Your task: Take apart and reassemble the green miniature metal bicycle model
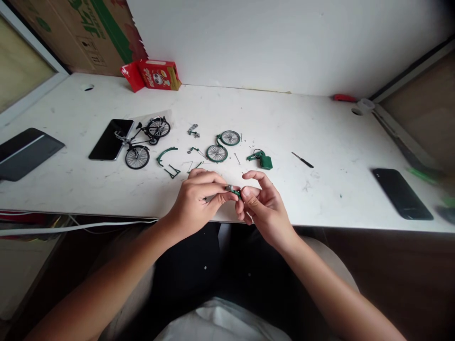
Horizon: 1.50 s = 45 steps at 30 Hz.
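My left hand (199,196) and my right hand (261,203) meet over the near edge of the white table (320,142). Both pinch one small green and silver model part (232,190) between their fingertips. Just beyond the hands lie loose green bicycle pieces: two spoked wheels (223,146), a curved green mudguard (166,152), a thin frame piece (171,170) and a green seat part (263,160). A finished black model bicycle (144,139) lies further left.
A black phone (111,139) lies beside the model bicycle and another phone (402,193) at the right. A small screwdriver (302,160), a dark tablet (24,151) at the left edge, a red box (154,75) and cardboard (78,28) at the back.
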### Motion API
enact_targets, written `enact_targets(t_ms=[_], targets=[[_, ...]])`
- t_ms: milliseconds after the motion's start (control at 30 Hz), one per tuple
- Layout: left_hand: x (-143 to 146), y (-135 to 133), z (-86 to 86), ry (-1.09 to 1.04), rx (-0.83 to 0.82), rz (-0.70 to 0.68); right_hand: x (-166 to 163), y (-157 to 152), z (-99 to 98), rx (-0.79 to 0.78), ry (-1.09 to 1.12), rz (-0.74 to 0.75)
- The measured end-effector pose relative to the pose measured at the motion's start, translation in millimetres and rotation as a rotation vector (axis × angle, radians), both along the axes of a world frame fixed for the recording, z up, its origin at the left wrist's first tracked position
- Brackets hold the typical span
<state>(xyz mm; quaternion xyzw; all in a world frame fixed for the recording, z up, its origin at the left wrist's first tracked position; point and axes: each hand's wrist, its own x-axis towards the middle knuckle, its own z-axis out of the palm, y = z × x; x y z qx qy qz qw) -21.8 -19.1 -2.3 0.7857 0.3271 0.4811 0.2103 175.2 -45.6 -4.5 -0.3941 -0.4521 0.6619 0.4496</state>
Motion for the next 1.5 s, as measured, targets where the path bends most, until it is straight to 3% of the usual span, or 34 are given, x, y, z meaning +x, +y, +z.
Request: enact_targets(t_ms=[133,233,400,567,667,767,867,933,1033,1133,1300,1500], targets=[[2,-4,8.0,0.009,-0.008,0.005,-2,-1,0.2,0.049,0.039,0.015],[3,-4,11.8,0.002,-0.04,0.004,0,3,-3.7,0.143,-0.065,-0.046],[1,3,15.5,0.259,0.05,0.062,13,11,0.1,0.602,-0.493,-0.282],[4,6,21.1,0.472,0.199,0.077,16,11,9.8,0.872,-0.617,-0.249],[5,8,25.0,0.475,0.251,0.111,12,13,10.5,0.943,-0.641,-0.31],[6,8,23.5,0.264,0.254,0.231,11,17,11.6,0.846,-0.595,-0.427],[10,3,10.4,-0.139,0.091,0.263,9,22,14.6,0.593,-0.451,-0.528],[15,-3,-2.3,-0.345,-0.227,0.189,7,24,16.4,0.467,-0.376,-0.562],[20,-11,-16.2,-0.624,-0.652,0.039,4,26,16.8,0.427,-0.309,-0.597],[19,-12,-16.1,-0.87,-0.859,-0.072,4,29,14.2,0.467,-0.217,-0.611],[17,-6,-9.0,-0.859,-1.027,-0.404,4,32,5.4,0.526,-0.163,-0.492],[34,1,-20.4,-0.961,-0.939,-0.253,-5,27,-6.0,0.558,-0.23,-0.43]])
